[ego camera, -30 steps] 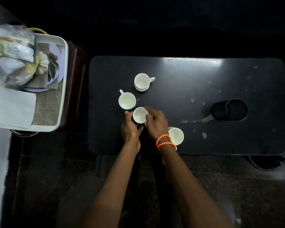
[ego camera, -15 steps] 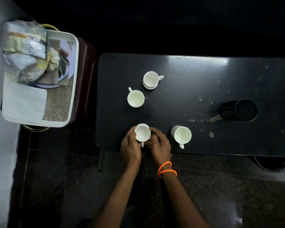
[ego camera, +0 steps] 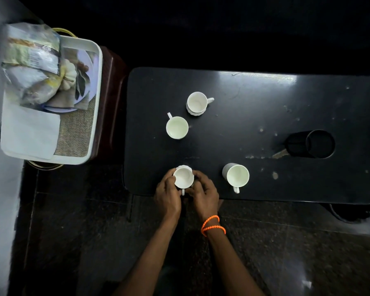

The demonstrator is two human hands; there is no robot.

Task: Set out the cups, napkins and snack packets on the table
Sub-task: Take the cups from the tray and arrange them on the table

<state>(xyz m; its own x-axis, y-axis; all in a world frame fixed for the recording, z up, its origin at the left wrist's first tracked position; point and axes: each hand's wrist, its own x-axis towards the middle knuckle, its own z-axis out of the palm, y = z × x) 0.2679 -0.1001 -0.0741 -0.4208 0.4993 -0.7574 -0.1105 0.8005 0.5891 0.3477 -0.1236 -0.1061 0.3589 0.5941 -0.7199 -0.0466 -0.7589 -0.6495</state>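
Several white cups stand on the black table (ego camera: pixel 254 107). A ribbed white cup (ego camera: pixel 183 177) sits at the near edge, its handle toward me. My left hand (ego camera: pixel 167 194) and my right hand (ego camera: pixel 203 194) both grip its sides. A plain cup (ego camera: pixel 238 175) stands to its right, another cup (ego camera: pixel 177 127) farther back on the left, and a ribbed one (ego camera: pixel 197 102) behind that. On the white tray (ego camera: pixel 95 107) at the left lie snack packets (ego camera: pixel 31 65) and a white napkin (ego camera: pixel 29 135).
The tray rests on a dark red stool (ego camera: pixel 111 99) left of the table. A black cylindrical holder (ego camera: pixel 310 144) lies on its side at the table's right. Dark tiled floor (ego camera: pixel 83 231) runs in front of the table.
Both hands have drawn the ribbed cup from beside the middle cups to the table's near edge, turning its handle toward me. The view has shifted so the tray and table sit farther right.
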